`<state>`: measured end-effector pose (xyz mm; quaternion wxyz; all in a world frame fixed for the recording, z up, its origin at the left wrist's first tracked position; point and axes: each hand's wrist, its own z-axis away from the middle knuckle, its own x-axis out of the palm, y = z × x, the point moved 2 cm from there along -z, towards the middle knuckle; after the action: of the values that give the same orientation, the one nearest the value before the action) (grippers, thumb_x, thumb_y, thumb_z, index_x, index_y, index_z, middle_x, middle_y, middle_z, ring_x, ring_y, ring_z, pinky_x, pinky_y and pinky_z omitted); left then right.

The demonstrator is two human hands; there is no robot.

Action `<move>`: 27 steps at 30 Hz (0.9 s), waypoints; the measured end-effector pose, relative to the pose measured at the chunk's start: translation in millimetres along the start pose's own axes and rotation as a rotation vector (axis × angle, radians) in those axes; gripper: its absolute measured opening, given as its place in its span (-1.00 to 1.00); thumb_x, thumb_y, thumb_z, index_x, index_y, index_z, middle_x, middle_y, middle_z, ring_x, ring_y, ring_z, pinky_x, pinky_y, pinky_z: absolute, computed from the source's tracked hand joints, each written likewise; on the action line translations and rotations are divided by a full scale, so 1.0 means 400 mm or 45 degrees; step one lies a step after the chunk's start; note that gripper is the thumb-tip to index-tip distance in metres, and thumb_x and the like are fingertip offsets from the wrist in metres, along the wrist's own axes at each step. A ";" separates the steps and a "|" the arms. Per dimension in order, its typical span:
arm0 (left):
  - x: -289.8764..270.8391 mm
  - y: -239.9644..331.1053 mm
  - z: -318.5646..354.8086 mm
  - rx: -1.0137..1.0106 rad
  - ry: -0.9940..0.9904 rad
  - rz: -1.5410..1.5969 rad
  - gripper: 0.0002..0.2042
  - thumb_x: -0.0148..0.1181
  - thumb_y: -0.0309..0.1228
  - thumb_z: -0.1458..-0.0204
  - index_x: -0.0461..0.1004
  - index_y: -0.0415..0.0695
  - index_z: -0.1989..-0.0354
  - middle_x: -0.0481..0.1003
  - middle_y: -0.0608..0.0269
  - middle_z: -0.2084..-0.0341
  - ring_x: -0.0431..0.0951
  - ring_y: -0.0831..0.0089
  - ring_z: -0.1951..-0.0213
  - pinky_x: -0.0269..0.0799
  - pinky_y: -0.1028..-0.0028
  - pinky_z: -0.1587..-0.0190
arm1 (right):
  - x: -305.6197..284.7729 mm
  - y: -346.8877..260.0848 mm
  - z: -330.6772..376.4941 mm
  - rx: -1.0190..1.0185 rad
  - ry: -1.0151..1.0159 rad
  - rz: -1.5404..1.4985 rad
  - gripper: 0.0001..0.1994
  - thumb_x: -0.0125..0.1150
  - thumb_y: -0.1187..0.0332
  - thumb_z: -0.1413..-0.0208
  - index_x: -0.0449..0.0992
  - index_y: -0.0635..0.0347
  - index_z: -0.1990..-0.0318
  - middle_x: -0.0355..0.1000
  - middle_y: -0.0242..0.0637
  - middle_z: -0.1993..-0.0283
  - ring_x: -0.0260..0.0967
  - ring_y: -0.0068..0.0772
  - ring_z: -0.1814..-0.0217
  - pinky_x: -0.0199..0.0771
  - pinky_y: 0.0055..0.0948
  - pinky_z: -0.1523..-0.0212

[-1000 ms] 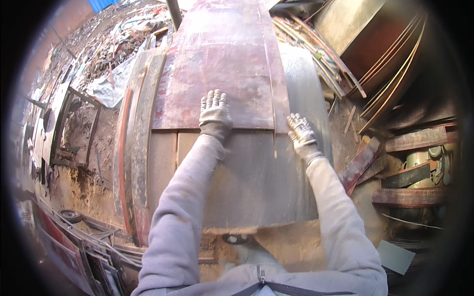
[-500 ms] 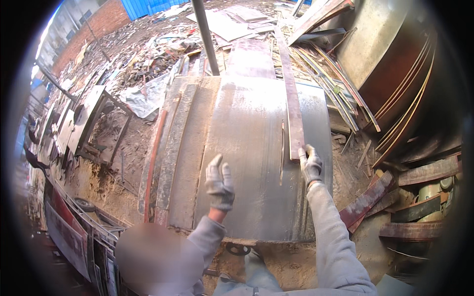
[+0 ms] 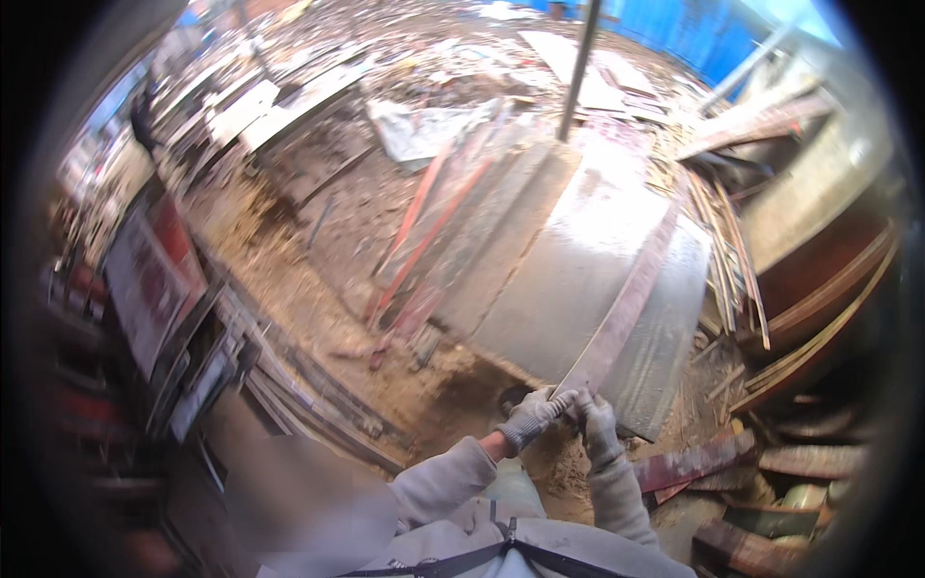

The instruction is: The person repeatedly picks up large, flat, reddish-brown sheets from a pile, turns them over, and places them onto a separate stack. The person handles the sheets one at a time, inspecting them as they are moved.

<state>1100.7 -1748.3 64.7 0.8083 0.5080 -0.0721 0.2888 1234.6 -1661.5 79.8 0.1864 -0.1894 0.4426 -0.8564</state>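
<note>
A long, narrow reddish board [image 3: 631,294] lies lengthwise over a flat grey metal-topped table [image 3: 540,313]. Its near end reaches the table's front edge, close to my body. My left hand [image 3: 535,418], in a pale knitted glove, is closed on the left side of that end. Beside it my right hand [image 3: 595,424], gloved the same way, grips the right side of the same end. Motion blur softens both hands, and the fingers under the board are hidden. The board's far end fades into glare near the back of the table.
Long strips [image 3: 424,241] lie along the table's left side. A metal pole [image 3: 581,72] rises behind it. At right are thin wood strips [image 3: 727,250], a curved panel [image 3: 819,279] and stacked offcuts [image 3: 694,460]. Panels [image 3: 154,279] lean at left; scrap covers the ground beyond.
My view has swung to the left. The board's near end has come toward me, past the table's front edge. My left hand, free before, now holds it together with my right hand.
</note>
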 end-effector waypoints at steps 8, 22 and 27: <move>-0.254 -0.171 0.674 0.226 0.380 -0.414 -0.68 0.30 -0.18 -0.24 0.61 -0.17 0.02 0.65 0.24 0.36 0.59 0.55 0.36 0.53 0.46 0.28 | 0.117 0.078 0.038 -0.020 -0.145 -0.591 -0.33 -0.13 -0.29 -0.37 0.47 0.24 -0.06 0.57 -0.11 0.12 0.52 -0.11 0.12 0.55 -0.06 -0.05; -0.753 -0.685 1.363 0.270 1.398 0.189 -0.50 0.46 -0.14 -0.09 0.45 -0.35 0.08 0.63 0.03 0.27 0.67 0.38 0.40 0.62 0.41 0.32 | 0.902 0.562 0.149 0.180 -0.508 -0.077 -0.73 0.43 0.19 -0.19 0.51 0.15 0.34 0.43 -0.35 0.50 0.32 -0.47 0.58 0.32 -0.37 0.54; -0.868 -0.376 0.998 0.204 1.467 -0.113 -0.35 0.42 0.03 -0.07 0.47 -0.25 -0.16 0.62 -0.09 0.05 0.65 0.20 0.04 0.55 0.22 0.01 | 1.003 0.342 -0.282 -0.152 -0.393 0.005 -0.68 0.21 -0.01 -0.33 0.55 0.06 0.21 0.47 -0.41 0.25 0.40 -0.51 0.22 0.37 -0.43 0.23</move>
<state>966.9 -2277.3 -6.0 0.6874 0.3311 0.4227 0.4890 855.6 -1853.1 -30.2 0.2424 -0.3285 0.4592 -0.7890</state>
